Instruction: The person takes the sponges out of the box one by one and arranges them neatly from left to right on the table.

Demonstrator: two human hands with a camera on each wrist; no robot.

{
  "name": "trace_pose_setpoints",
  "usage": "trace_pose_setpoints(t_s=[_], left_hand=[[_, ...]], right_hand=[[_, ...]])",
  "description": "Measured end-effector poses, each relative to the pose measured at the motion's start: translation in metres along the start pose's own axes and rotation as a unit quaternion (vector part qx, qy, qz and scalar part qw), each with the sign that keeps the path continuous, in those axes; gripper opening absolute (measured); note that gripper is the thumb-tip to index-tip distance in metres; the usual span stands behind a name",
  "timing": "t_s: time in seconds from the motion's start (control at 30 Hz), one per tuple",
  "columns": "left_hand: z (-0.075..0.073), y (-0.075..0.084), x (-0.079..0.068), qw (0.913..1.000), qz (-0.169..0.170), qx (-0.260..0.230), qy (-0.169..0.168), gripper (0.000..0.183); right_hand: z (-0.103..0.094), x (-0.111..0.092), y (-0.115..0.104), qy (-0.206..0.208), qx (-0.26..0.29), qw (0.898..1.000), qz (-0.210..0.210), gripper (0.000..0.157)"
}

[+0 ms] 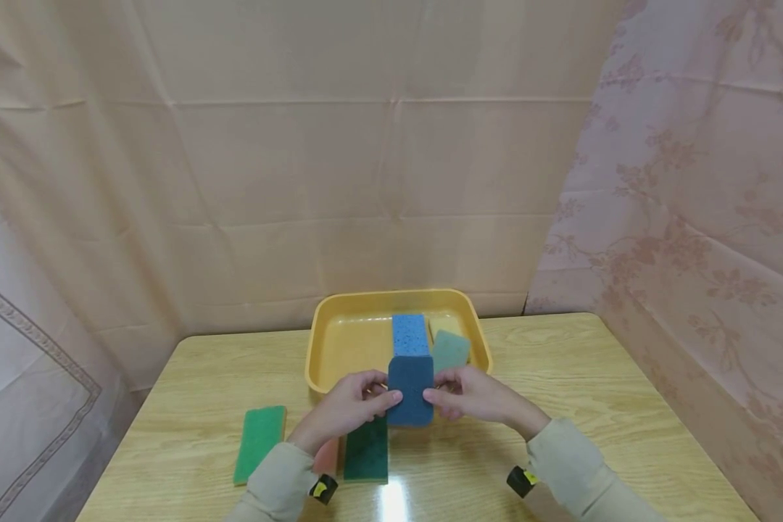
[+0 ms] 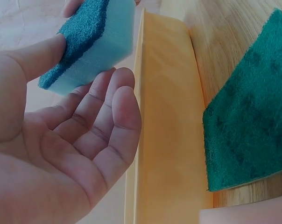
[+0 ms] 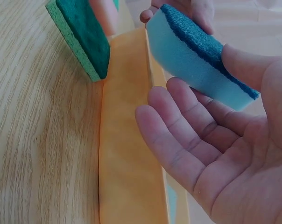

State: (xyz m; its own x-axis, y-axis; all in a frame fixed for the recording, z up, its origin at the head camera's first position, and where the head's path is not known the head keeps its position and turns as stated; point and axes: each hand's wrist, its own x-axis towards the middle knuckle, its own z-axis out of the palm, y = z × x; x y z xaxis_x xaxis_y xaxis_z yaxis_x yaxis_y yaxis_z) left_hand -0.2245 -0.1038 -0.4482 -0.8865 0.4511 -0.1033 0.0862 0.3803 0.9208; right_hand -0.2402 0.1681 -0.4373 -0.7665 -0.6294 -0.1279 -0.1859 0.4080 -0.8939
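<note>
A sponge with a dark blue scouring face (image 1: 410,391) and light blue foam (image 3: 187,65) is held up over the near edge of a yellow tray (image 1: 391,293). My left hand (image 1: 352,400) pinches its left edge between thumb and fingers. At the right edge, my right hand (image 1: 479,397) pinches it the same way. Both wrist views show the remaining fingers loosely bent below the foam. Inside the tray lie a speckled blue sponge (image 1: 409,333), a pale green sponge (image 1: 451,349) and a yellowish piece partly hidden behind it.
On the wooden table (image 1: 626,420), a bright green sponge (image 1: 259,442) lies at left. A dark green sponge (image 1: 367,453) and a pinkish one (image 1: 327,457) lie near my left forearm, which partly covers the pinkish one. Beige cloth (image 1: 365,159) hangs behind the table.
</note>
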Motion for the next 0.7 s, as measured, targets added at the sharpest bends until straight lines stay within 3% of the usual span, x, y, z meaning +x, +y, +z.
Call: trace_pose_setpoints(t_s=[0.7], left_hand=[[0.0024, -0.0035, -0.0028, 0.9997, -0.021, 0.011, -0.009, 0.049]], right_hand=[[0.0016, -0.0009, 0.005, -0.006, 0.002, 1.0, 0.002, 0.032]])
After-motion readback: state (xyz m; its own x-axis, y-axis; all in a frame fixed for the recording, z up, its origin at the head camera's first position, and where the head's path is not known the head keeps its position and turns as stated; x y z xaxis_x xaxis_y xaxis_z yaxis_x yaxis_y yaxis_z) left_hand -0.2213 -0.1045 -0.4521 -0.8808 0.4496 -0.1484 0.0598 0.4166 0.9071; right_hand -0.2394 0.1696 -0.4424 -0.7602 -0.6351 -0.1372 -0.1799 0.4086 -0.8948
